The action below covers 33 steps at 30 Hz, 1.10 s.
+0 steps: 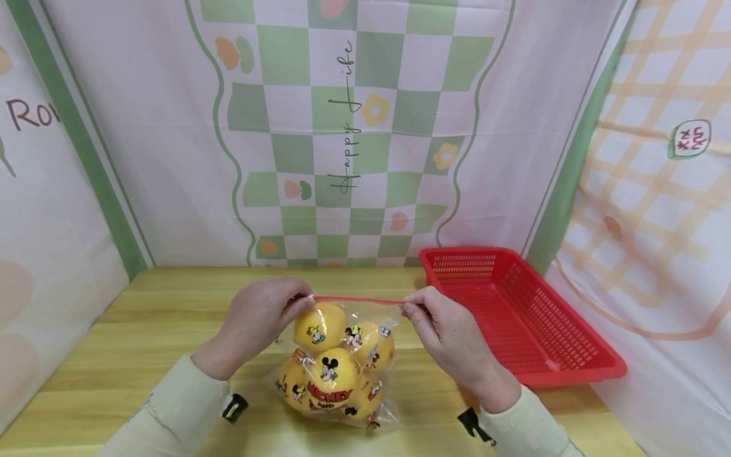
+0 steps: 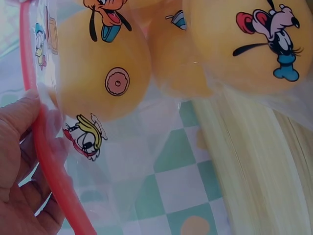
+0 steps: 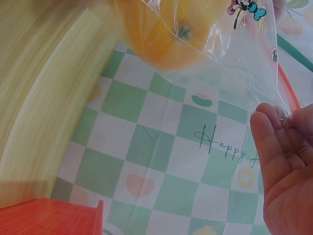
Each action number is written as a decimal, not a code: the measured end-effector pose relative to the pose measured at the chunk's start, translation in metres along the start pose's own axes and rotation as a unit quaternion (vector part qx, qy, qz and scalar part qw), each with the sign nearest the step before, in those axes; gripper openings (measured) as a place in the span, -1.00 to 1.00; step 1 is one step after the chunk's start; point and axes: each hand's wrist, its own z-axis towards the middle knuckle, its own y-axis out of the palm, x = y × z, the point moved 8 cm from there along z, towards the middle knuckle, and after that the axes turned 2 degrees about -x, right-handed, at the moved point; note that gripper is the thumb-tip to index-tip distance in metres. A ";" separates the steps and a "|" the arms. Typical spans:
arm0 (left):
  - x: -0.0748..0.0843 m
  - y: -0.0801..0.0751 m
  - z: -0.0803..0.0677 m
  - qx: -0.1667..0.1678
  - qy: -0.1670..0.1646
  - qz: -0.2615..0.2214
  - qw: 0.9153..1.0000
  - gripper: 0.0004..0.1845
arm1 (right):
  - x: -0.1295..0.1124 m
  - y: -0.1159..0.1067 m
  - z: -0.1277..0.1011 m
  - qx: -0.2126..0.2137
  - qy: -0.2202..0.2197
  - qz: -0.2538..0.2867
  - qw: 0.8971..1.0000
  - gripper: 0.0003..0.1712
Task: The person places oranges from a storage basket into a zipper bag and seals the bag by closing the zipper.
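Observation:
A clear zip bag (image 1: 337, 368) printed with cartoon mice and ducks stands on the wooden table (image 1: 143, 330), holding several yellow-orange fruits (image 1: 320, 327). Its red zip strip (image 1: 356, 299) runs taut across the top. My left hand (image 1: 259, 320) pinches the strip's left end and my right hand (image 1: 442, 333) pinches its right end. In the left wrist view the red strip (image 2: 46, 156) passes under my thumb (image 2: 19, 117), with the fruits (image 2: 102, 73) close behind the plastic. In the right wrist view my fingers (image 3: 274, 156) hold the bag's edge (image 3: 274, 98) below one fruit (image 3: 161, 34).
A red slotted plastic basket (image 1: 571, 355) sits on the table to the right of the bag, with nothing in it. Printed fabric walls (image 1: 354, 127) with green checks close in the back and both sides.

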 end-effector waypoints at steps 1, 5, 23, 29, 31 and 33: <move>0.000 0.000 0.000 0.000 0.000 0.001 1.000 -0.90 | 0.000 0.000 0.000 -0.001 0.001 0.000 1.000 -0.80; -0.003 -0.001 -0.002 0.002 0.001 0.003 1.000 -0.90 | 0.001 0.000 0.000 -0.003 0.005 0.001 1.000 -0.80; -0.012 -0.004 -0.010 0.008 0.000 0.014 1.000 -0.86 | 0.001 0.000 -0.001 0.000 0.003 0.003 1.000 -0.80; -0.016 -0.005 -0.013 0.003 -0.007 0.014 1.000 -0.87 | 0.002 0.000 -0.001 0.001 0.002 0.005 1.000 -0.80; -0.018 -0.004 -0.014 0.000 -0.011 0.015 1.000 -0.87 | 0.001 0.000 -0.001 0.002 0.001 0.005 1.000 -0.80; -0.019 -0.005 -0.015 0.001 -0.013 0.015 1.000 -0.87 | 0.001 0.000 -0.001 0.002 -0.001 0.005 1.000 -0.80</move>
